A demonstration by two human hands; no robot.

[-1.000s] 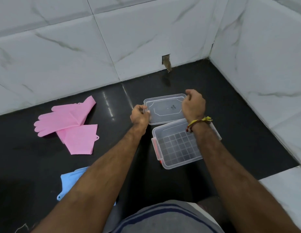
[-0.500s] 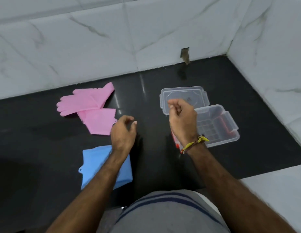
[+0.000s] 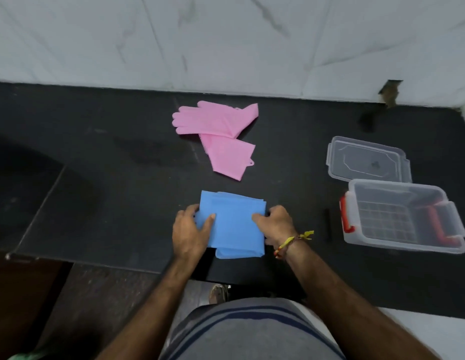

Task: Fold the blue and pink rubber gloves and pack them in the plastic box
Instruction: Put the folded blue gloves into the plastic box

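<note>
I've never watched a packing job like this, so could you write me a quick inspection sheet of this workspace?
Surface: black counter, dark and glossy.
Job's things: folded blue gloves; pink gloves unfolded; plastic box open, empty; lid beside it.
Clutter: small black object by the box.
Grippers: left hand and right hand grip the blue gloves' sides.
Cables: nothing seen.
Surroundings: white marble wall.

Pretty plain setup: a black stone surface [image 3: 122,157] runs up to a wall of white marble-look tiles [image 3: 226,42] with grey veining. A small chipped hole [image 3: 389,92] sits at the wall's base, far right. Speckled dark floor [image 3: 101,294] shows below the surface's edge.
</note>
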